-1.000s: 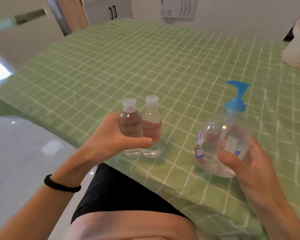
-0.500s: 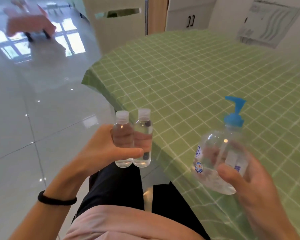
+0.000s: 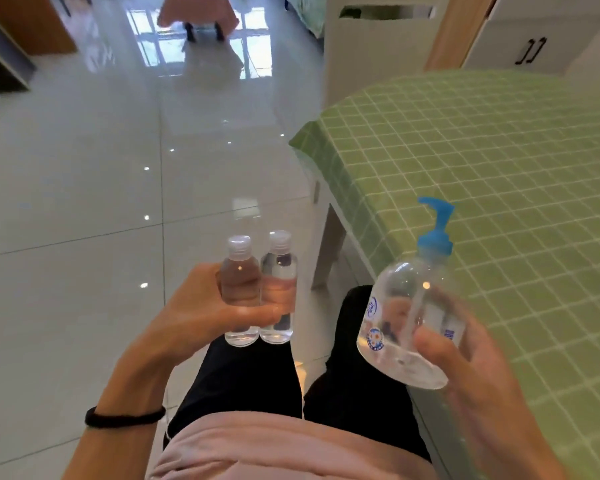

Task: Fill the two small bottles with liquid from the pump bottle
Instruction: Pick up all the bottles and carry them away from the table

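Observation:
My left hand [image 3: 201, 311] grips two small clear bottles side by side, upright, with its thumb across their fronts. The left small bottle [image 3: 239, 271] and the right small bottle [image 3: 279, 268] both carry clear screw caps and show clear liquid inside. My right hand [image 3: 465, 368] holds the clear pump bottle [image 3: 400, 306] from below and behind, tilted a little to the left. Its blue pump head [image 3: 436, 226] points left. All three bottles are in the air above my lap, left of the table.
The table with a green checked cloth [image 3: 482, 174] fills the right side, its corner near the pump bottle. Glossy white floor tiles [image 3: 84, 202] spread to the left. A white cabinet [image 3: 371, 46] stands behind the table, and an orange-covered table [image 3: 198, 15] is far back.
The view has swung left, so the table has slid to the right and the floor fills the left. Both hands still hold their bottles, now off the table's edge.

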`<state>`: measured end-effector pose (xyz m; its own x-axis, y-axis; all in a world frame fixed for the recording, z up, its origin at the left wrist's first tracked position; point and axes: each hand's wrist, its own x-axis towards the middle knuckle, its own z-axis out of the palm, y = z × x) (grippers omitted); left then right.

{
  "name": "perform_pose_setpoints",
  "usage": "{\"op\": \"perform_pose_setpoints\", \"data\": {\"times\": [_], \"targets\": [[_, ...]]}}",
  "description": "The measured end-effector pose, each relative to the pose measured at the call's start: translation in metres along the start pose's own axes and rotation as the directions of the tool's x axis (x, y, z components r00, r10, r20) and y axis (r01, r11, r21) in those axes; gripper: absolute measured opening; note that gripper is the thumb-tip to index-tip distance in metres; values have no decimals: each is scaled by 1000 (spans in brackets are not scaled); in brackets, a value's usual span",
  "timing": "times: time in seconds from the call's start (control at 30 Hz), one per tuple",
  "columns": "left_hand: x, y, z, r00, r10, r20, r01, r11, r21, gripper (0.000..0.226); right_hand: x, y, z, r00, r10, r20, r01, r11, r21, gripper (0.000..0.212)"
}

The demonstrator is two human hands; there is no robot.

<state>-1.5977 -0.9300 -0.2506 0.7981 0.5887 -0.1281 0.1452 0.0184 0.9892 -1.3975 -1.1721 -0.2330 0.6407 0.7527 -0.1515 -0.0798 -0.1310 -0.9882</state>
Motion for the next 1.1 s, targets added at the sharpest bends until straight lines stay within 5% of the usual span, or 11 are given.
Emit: {"op": "perform_pose_setpoints", "data": {"times": [0.23,0.37,0.57,0.87,1.0,1.1], "targets": [[17,-40,-19,978,-124,-169,117,992,-52,21,69,23,45,979,139,146,-142,990,10,90],[52,-69,-30,943,-271,-191,251,960,-125,31,110,54,58,946,276,168,-297,949,111,97],[98,-76,-53,877,-444,-184,407,890,-208,49,169,68,64,886,435,163,-449,891,65,68],[85,67,-91,743,-613,-268,547,787,-284,46,195,-80,79,817,540,204,-552,834,7,67],[67,140,-125,736,-625,-262,541,774,-329,38,198,-162,95,807,554,205,-560,828,-38,81],[55,186,-153,738,-621,-263,524,774,-356,36,200,-214,113,816,538,213,-535,841,-78,68]]}}
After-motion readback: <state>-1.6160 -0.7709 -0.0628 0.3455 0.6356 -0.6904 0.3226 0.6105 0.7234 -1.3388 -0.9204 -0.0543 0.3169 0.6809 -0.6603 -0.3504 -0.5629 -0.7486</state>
